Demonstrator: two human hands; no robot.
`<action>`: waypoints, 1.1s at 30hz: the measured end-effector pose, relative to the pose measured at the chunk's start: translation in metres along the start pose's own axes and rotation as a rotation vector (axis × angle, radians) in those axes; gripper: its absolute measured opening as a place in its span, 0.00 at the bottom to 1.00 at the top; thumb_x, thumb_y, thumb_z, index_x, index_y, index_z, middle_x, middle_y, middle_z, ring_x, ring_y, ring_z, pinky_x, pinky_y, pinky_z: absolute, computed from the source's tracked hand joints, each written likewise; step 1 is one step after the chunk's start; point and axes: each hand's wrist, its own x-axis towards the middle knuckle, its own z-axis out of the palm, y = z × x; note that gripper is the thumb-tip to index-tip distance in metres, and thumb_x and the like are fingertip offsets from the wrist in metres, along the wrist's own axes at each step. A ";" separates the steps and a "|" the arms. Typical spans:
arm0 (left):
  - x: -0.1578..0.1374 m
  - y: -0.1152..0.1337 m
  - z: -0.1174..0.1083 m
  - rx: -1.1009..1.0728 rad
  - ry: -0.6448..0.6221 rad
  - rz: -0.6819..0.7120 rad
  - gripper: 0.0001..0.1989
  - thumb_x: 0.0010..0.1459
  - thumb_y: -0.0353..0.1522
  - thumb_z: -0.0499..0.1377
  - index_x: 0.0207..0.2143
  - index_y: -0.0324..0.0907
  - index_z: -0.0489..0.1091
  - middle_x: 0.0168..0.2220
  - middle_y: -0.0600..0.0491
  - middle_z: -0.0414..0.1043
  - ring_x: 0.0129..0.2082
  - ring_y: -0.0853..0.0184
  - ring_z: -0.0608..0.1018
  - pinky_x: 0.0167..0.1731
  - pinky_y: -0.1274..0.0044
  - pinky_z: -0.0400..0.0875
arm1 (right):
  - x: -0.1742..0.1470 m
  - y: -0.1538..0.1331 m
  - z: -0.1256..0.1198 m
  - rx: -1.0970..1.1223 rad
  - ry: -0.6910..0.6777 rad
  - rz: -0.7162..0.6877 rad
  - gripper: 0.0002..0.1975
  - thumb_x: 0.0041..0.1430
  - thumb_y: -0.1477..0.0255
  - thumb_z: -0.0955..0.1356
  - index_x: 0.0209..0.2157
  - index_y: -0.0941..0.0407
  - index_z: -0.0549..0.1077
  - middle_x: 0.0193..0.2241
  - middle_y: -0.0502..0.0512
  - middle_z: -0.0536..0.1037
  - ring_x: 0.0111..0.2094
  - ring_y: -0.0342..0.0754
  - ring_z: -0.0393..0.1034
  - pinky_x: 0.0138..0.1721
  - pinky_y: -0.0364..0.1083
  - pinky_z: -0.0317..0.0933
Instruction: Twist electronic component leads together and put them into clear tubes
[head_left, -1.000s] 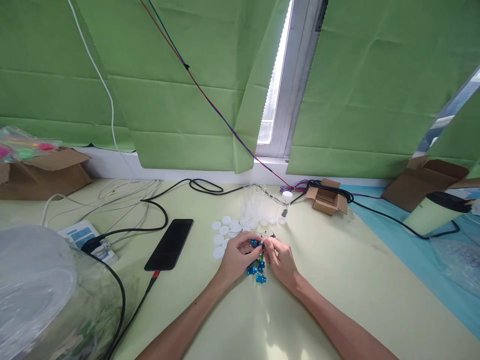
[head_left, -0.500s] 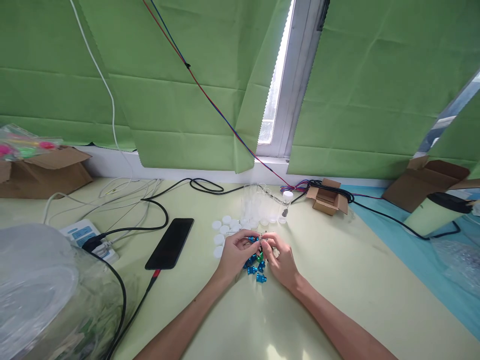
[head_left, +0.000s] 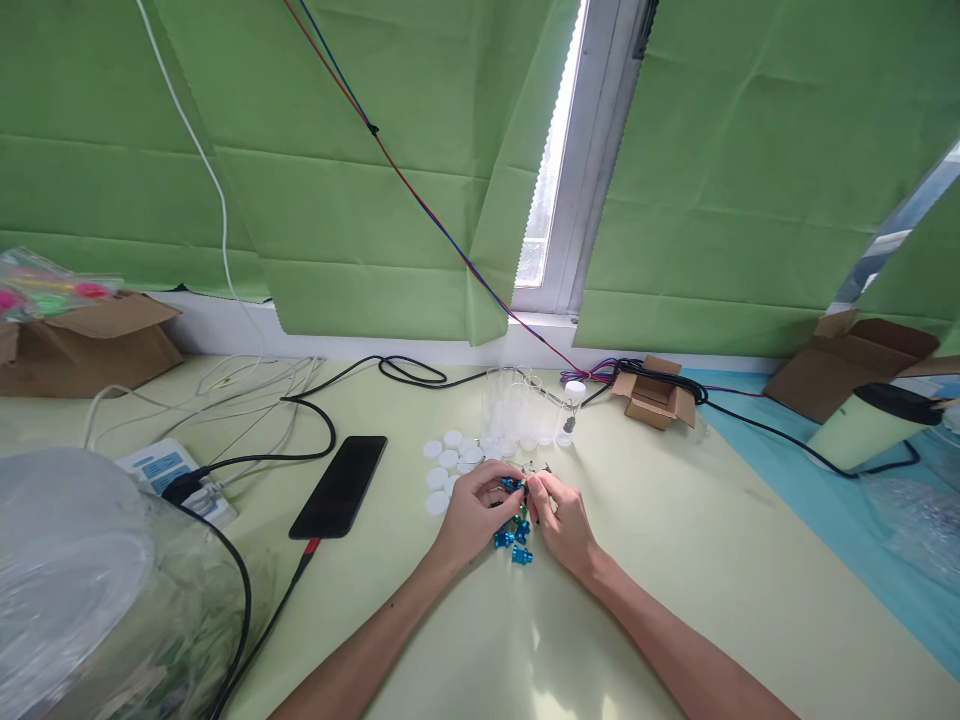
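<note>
Pale counter (head_left: 675,600) is lying beneath. Left hand (head_left: 471,508): pinching blue fitting (head_left: 511,484), long axis pointing toward right hand (head_left: 564,518), which is pinching something indistinct.

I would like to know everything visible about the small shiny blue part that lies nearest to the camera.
This small shiny blue part looks like metal, with a stepped, roughly cylindrical outline. It lies on its side on the pale yellow-green tabletop, between the wrists. Neither the left hand nor the right hand touches it. Finer details are too small to tell.
</note>
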 end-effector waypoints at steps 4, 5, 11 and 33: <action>-0.001 0.001 0.001 0.018 -0.001 0.002 0.05 0.54 0.29 0.63 0.35 0.40 0.77 0.36 0.50 0.72 0.34 0.67 0.76 0.32 0.78 0.74 | 0.000 0.002 0.001 -0.018 0.004 -0.012 0.23 0.72 0.65 0.54 0.21 0.54 0.58 0.18 0.47 0.64 0.24 0.44 0.57 0.33 0.44 0.55; -0.001 0.000 0.001 0.015 -0.001 0.002 0.05 0.54 0.29 0.63 0.35 0.40 0.77 0.36 0.50 0.72 0.34 0.67 0.76 0.32 0.78 0.74 | 0.000 0.002 0.001 -0.020 0.009 -0.015 0.23 0.72 0.65 0.54 0.20 0.54 0.58 0.18 0.47 0.64 0.23 0.44 0.57 0.33 0.44 0.55; 0.002 0.000 0.001 -0.061 0.050 -0.023 0.06 0.53 0.31 0.65 0.35 0.40 0.76 0.35 0.51 0.74 0.29 0.69 0.77 0.30 0.77 0.75 | -0.001 -0.003 0.000 0.033 0.038 0.006 0.18 0.70 0.64 0.57 0.27 0.54 0.66 0.20 0.48 0.69 0.25 0.44 0.62 0.31 0.43 0.58; 0.001 0.000 -0.001 -0.018 -0.010 0.006 0.06 0.55 0.31 0.63 0.36 0.40 0.76 0.37 0.50 0.72 0.34 0.67 0.76 0.33 0.77 0.74 | 0.000 0.000 0.000 -0.004 0.006 -0.020 0.21 0.71 0.64 0.56 0.23 0.54 0.62 0.20 0.48 0.66 0.26 0.45 0.60 0.31 0.43 0.57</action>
